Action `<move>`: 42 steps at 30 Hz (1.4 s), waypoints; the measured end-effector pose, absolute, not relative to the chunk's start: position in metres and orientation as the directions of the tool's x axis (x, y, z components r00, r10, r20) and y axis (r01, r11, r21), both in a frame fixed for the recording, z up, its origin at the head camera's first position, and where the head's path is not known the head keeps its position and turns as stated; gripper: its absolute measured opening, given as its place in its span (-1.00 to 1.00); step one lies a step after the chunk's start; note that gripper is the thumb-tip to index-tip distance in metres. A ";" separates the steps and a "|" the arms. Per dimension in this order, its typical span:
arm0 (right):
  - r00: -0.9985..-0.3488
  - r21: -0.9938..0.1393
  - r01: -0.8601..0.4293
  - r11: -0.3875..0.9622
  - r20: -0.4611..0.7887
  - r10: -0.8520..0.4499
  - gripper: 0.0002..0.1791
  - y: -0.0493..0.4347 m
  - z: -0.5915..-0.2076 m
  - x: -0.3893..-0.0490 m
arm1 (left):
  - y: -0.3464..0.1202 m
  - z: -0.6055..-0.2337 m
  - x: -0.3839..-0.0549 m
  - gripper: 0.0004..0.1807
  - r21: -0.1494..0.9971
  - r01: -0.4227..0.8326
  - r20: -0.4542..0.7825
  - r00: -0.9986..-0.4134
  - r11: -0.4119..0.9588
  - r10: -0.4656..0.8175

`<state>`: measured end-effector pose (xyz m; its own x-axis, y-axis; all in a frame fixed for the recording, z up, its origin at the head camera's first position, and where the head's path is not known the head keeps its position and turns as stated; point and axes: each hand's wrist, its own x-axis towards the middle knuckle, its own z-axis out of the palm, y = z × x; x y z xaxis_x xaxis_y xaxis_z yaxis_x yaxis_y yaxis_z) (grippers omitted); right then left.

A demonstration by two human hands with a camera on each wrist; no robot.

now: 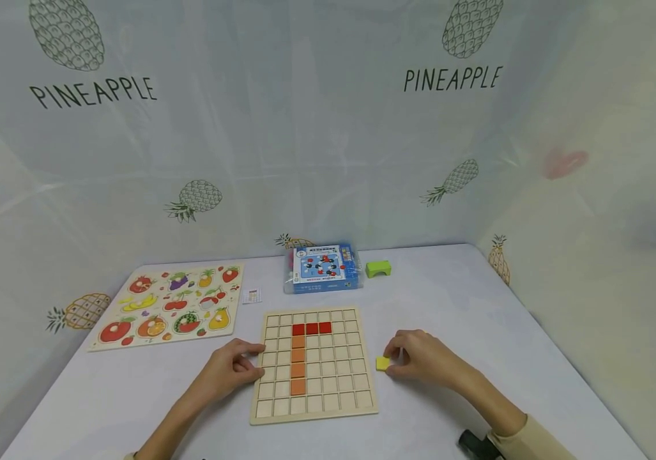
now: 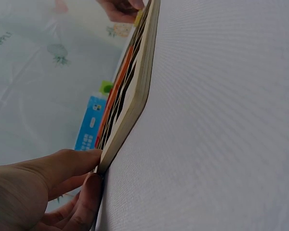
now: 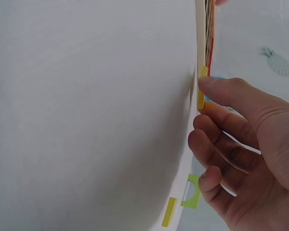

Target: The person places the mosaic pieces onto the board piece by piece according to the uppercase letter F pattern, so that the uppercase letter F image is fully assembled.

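A square wooden grid board (image 1: 346, 402) lies on the table, with a row of red tiles (image 1: 312, 328) and a column of orange tiles (image 1: 298, 370) below its left end. My left hand (image 1: 228, 369) rests its thumb and index fingertip on the board's left edge, the two spread apart. To the right of the board, my right hand (image 1: 422, 359) pinches a yellow tile (image 3: 202, 91) between thumb and index finger. Its other fingers are loosely bent. Another yellow piece (image 3: 169, 212) lies near the green arch block (image 3: 191, 192) in the right wrist view.
Behind the board stands a blue boxed set (image 1: 319, 268) in clear wrapping, beside the green arch block (image 1: 378, 268). A fruit puzzle board (image 1: 155, 300) occupies the left back, with a small printed card (image 1: 251, 296) near it. A pineapple-print curtain (image 1: 316, 128) closes off the back.
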<state>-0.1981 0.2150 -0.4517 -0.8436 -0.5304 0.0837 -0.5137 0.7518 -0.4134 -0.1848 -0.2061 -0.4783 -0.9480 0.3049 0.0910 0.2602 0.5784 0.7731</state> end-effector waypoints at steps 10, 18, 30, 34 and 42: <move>-0.828 -0.423 -0.539 0.728 0.109 -0.550 -0.81 0.206 -0.441 -0.202 | -0.206 -0.478 -0.184 -0.52 0.776 0.268 0.094 -0.944 0.571 0.316; -0.823 -0.395 -0.550 0.736 0.108 -0.557 -0.79 0.190 -0.431 -0.206 | -0.206 -0.478 -0.185 -0.53 0.770 0.262 0.089 -0.947 0.583 0.308; -0.794 -0.399 -0.583 0.708 0.093 -0.601 -0.82 0.152 -0.429 -0.216 | -0.207 -0.479 -0.186 -0.52 0.774 0.276 0.097 -0.941 0.570 0.324; -0.783 -0.415 -0.588 0.694 0.080 -0.616 -0.82 0.137 -0.429 -0.221 | -0.207 -0.478 -0.186 -0.52 0.773 0.280 0.102 -0.941 0.569 0.324; -0.758 -0.409 -0.618 0.672 0.081 -0.648 -0.79 0.112 -0.433 -0.228 | -0.207 -0.480 -0.186 -0.52 0.771 0.282 0.106 -0.941 0.571 0.322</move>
